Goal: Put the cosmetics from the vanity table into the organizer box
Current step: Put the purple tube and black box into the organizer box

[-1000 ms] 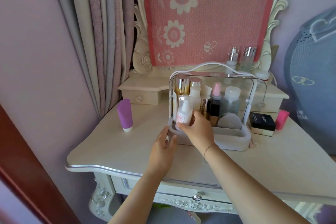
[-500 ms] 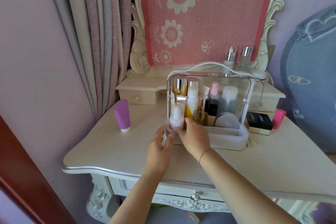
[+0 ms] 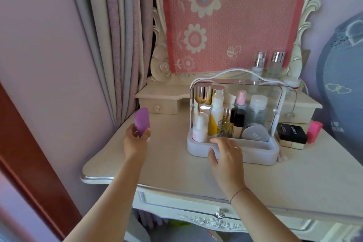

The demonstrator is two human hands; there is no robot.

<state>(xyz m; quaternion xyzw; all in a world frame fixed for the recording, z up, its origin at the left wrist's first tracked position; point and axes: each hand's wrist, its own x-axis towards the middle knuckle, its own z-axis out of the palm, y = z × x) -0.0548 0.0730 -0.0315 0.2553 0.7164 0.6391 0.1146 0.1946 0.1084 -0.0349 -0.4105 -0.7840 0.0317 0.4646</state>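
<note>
Purple plastic squeeze tube (image 3: 141, 122), centre left: gripped by left hand (image 3: 135, 141), apparently the pick-up step. Right hand (image 3: 225, 155) loose-fingered, empty, touching grey-based clear organizer box (image 3: 259, 153). Next, likely: carry rightward, stand in a free gap.

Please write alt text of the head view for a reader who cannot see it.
A person's left hand grips a purple tube at the left of a cream vanity table, while the right hand rests on the front rim of a grey organizer box filled with bottles. A black box and a pink item lie beside it.
</note>
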